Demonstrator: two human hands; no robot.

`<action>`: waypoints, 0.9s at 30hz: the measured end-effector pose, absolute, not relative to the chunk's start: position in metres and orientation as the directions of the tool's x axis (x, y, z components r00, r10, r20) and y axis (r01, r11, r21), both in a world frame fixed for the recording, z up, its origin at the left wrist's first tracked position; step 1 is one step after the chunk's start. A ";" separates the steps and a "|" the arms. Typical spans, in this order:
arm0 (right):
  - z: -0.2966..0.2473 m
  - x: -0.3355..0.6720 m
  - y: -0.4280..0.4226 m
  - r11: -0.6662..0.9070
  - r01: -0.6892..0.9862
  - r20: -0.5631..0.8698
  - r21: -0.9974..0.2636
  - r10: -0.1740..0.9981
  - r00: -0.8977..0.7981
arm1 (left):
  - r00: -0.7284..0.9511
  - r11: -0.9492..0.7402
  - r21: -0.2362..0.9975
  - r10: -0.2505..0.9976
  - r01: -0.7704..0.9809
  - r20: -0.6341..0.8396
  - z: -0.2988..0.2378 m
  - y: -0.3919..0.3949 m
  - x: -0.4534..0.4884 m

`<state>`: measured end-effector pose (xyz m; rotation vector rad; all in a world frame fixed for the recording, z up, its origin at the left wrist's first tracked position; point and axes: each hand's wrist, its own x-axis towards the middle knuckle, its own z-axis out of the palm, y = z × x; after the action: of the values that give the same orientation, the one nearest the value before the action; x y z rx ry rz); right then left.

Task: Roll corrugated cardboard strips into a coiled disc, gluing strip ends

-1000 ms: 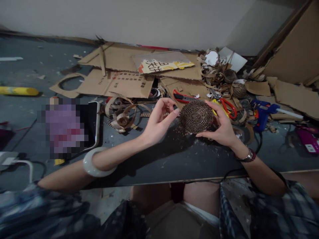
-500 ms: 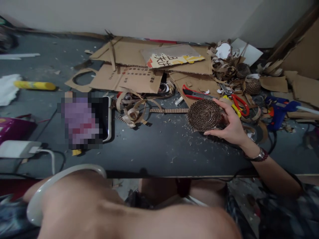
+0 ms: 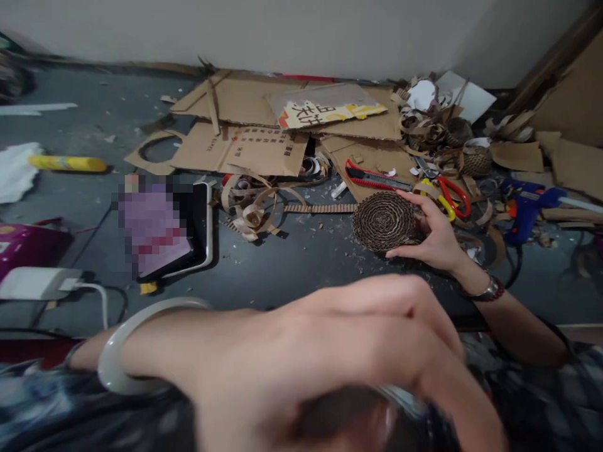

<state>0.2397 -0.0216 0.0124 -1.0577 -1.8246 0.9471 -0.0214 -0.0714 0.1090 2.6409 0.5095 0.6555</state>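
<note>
My right hand (image 3: 436, 242) is closed around the right side of a round coil of rolled corrugated cardboard (image 3: 384, 221), holding it tilted on the dark table (image 3: 292, 276). A loose corrugated strip (image 3: 320, 208) trails left from the coil. My left hand (image 3: 339, 351) is raised very close to the camera, blurred, back of the hand toward me, with its fingers curled out of sight at the bottom edge. A pale bangle (image 3: 110, 351) sits on that wrist. A watch (image 3: 490, 290) is on the right wrist.
A tablet (image 3: 193, 226) lies left of centre beside curled cardboard strips (image 3: 252, 210). Behind the coil are a red utility knife (image 3: 377, 179), scissors (image 3: 447, 194), a blue glue gun (image 3: 525, 204) and flat cardboard sheets (image 3: 245, 147). A yellow tube (image 3: 68, 164) and white charger (image 3: 32, 282) lie left.
My left hand let go of the coil, pulled back and rose up close to the camera. The right hand keeps hold of the coil in the same spot.
</note>
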 end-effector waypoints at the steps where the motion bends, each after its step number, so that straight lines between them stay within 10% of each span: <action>1: 0.012 0.240 -0.021 0.365 0.295 0.269 -0.883 0.909 -0.318 | 0.847 -0.870 0.467 0.361 0.156 0.390 0.108 -0.071 -0.011; 11: 0.022 0.229 -0.033 0.270 0.318 0.162 -0.909 0.931 -0.326 | 0.798 -0.935 -0.102 0.229 0.339 0.558 0.068 -0.059 0.008; 22: 0.029 0.229 -0.035 0.156 0.493 -0.108 -0.856 0.879 -0.465 | 0.791 -0.925 -0.102 0.251 0.365 0.558 0.072 -0.062 0.009; 27: 0.032 0.242 -0.022 0.248 0.592 -0.017 -0.767 0.914 -0.405 | 0.780 -0.928 -0.061 0.271 0.367 0.564 0.064 -0.053 0.006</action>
<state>0.2415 -0.0222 0.0317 -1.3721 -2.0905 0.9904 0.0062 -0.0527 0.0640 3.1211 0.5640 0.9469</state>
